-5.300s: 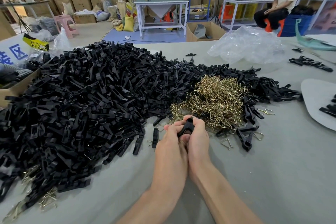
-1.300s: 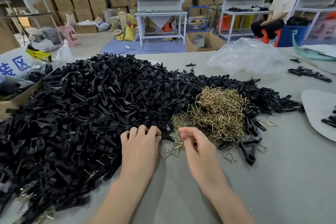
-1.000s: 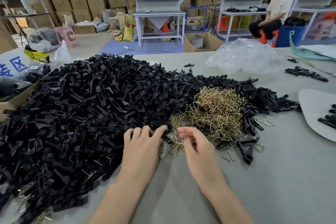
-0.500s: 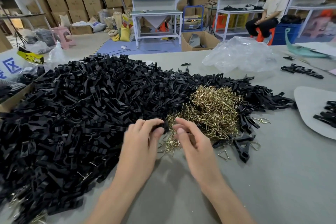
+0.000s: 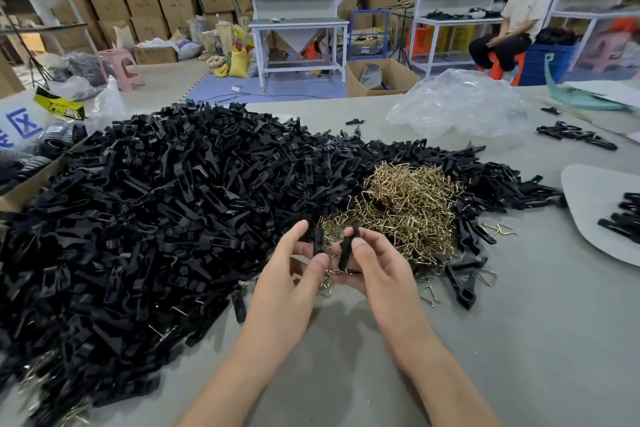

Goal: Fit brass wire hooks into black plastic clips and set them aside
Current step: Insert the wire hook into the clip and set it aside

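A big heap of black plastic clips (image 5: 166,204) covers the left and middle of the grey table (image 5: 519,340). To its right lies a mound of brass wire hooks (image 5: 408,204). Both hands are raised just in front of the mound. My left hand (image 5: 294,274) pinches a black clip (image 5: 317,239) between thumb and fingers. My right hand (image 5: 377,267) holds a second black clip piece (image 5: 346,248) upright under its thumb. A few brass hooks (image 5: 334,270) show between the two palms; which hand holds them is unclear.
Loose clips (image 5: 460,279) and single hooks (image 5: 502,228) lie right of the mound. A grey board (image 5: 595,204) with black clips sits at the right edge. A clear plastic bag (image 5: 460,107) lies at the back. A cardboard box (image 5: 31,184) borders the heap on the left. A person sits behind.
Both hands have lifted off the piles and come together. The left now pinches a clip picked from the heap, and the right now holds a black clip piece.
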`<state>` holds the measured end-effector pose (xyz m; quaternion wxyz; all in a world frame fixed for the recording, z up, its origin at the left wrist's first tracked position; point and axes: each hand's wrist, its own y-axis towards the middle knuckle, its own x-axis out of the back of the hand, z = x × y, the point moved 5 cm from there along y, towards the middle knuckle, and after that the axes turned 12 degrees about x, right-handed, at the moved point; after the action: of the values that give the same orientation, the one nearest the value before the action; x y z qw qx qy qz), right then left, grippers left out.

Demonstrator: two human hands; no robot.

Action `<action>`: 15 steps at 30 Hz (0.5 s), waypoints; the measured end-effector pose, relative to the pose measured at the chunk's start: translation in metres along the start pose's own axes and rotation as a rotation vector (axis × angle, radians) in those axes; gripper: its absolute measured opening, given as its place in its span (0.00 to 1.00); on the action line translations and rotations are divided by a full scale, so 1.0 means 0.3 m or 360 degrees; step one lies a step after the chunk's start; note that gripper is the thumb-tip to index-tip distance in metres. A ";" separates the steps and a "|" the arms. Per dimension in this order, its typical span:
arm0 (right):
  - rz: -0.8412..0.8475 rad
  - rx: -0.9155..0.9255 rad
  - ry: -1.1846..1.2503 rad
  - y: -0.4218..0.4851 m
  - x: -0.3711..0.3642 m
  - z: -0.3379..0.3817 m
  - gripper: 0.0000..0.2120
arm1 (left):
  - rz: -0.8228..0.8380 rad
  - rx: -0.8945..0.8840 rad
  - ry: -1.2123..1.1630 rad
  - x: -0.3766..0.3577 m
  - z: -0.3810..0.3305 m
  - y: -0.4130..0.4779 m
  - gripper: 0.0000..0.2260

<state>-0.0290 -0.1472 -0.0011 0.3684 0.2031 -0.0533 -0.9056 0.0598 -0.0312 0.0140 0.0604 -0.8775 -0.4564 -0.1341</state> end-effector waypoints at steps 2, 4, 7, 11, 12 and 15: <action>-0.0021 -0.0097 0.0098 0.004 0.002 -0.008 0.09 | -0.0008 0.0058 -0.0081 0.009 0.007 0.010 0.16; -0.0003 -0.0136 0.0091 0.006 0.001 -0.017 0.09 | 0.0046 0.0063 -0.0148 0.006 0.007 0.012 0.14; 0.0045 -0.0138 0.0054 0.005 0.000 -0.023 0.11 | 0.0100 0.0052 -0.0194 -0.001 -0.002 0.005 0.14; 0.0090 -0.0107 0.0003 0.000 0.000 -0.023 0.13 | 0.0070 -0.0006 -0.0106 0.002 -0.012 0.000 0.18; 0.0094 -0.0104 0.0004 -0.001 -0.001 -0.023 0.13 | 0.0064 -0.0007 -0.0103 0.004 -0.014 0.001 0.19; 0.0117 -0.0084 -0.0018 -0.002 -0.005 -0.023 0.13 | 0.0057 0.0002 -0.0124 0.008 -0.017 0.001 0.19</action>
<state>-0.0256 -0.1455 -0.0069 0.4064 0.1862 -0.0390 -0.8937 0.0606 -0.0306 0.0195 0.0455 -0.8900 -0.4428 -0.0984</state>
